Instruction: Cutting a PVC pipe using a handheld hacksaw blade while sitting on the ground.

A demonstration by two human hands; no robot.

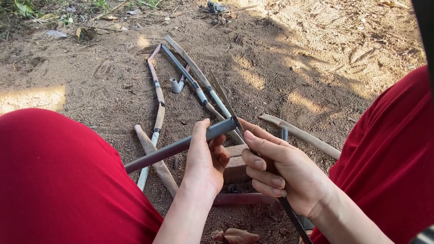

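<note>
Left hand [205, 158] grips the grey pipe [181, 145], its long axis running near-left to far-right; right hand [275, 174] clamps the thin saw blade [230, 113] crosswise at its far-right end.

Open sandy ground [289, 68] lies ahead to the right; long grey and tan pipes [181, 72], a reddish brick [235, 169] and red-clothed knees [58, 180] crowd the near space.
</note>
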